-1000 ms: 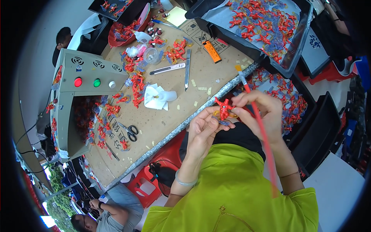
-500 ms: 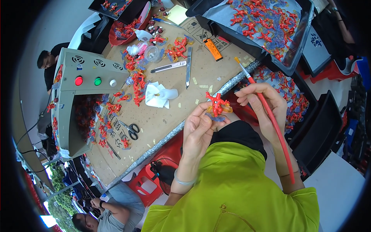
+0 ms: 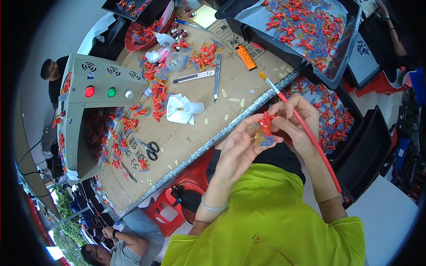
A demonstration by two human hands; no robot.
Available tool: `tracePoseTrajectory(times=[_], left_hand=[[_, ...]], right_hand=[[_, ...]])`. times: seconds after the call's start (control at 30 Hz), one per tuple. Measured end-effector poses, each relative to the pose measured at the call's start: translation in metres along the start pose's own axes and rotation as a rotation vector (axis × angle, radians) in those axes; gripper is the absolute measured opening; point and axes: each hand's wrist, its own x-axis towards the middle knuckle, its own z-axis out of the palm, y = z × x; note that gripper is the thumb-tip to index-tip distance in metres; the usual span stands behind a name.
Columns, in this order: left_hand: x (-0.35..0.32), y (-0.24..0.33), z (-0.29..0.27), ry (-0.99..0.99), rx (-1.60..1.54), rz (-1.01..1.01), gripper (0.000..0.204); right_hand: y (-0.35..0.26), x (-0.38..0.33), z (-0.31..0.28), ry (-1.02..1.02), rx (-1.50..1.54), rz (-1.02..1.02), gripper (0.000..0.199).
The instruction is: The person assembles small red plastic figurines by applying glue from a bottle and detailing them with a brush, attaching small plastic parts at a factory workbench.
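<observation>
A small red figurine [image 3: 266, 125] with clear yellow and violet parts is held in front of me. My left hand [image 3: 242, 146] is closed round its lower part. My right hand [image 3: 302, 124] grips a brush [image 3: 323, 162] with a long red handle, its tan bristles pointing up toward the table edge. The fingertips of that hand also meet the figurine's side; how firmly they pinch it, I cannot tell. Just beyond my hands runs the edge of the cardboard-covered table [image 3: 213, 111].
A black tray [image 3: 330, 75] heaped with figurines stands at the far right, another below it. On the table lie an orange box cutter [image 3: 245, 57], a steel ruler [image 3: 217, 79], scissors [image 3: 151, 150], and a white bottle with tissue [image 3: 193, 107]. A grey machine [image 3: 104, 80] stands left. Other people are nearby.
My hands have come together, the right moving left and the left moving right. The figurine has turned, and the right fingertips now reach it. The brush has shifted slightly left with the right hand.
</observation>
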Motion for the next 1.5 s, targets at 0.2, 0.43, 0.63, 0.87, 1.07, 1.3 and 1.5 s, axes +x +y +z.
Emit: tracePoseTrajectory(times=[0.2,0.43,0.63,0.87,1.07,1.3,1.5], left_hand=[[0.002,-0.008,-0.007,-0.036,0.064,-0.054,0.062],[0.005,-0.012,-0.011,0.229,0.433,0.244,0.074],[0.004,-0.014,-0.003,0.284,0.523,0.347,0.071],[0.004,-0.014,-0.004,0.276,0.557,0.392,0.069],[0.003,-0.014,-0.004,0.271,0.706,0.443,0.067],[0.002,-0.011,-0.007,0.272,0.534,0.315,0.068],[0.002,-0.01,-0.013,0.241,0.403,0.221,0.067]], right_hand=[[0.015,0.004,-0.003,-0.092,-0.278,-0.198,0.009],[-0.029,-0.011,-0.007,0.132,-0.49,-0.311,0.029],[-0.034,-0.019,0.001,-0.11,-0.737,-0.464,0.017],[-0.047,-0.011,0.007,-0.161,-0.833,-0.525,0.006],[-0.055,-0.008,0.004,-0.268,-1.039,-0.448,0.01],[-0.057,-0.01,-0.005,-0.16,-0.909,-0.433,0.007],[-0.03,-0.006,0.005,0.112,-0.551,-0.251,0.017]])
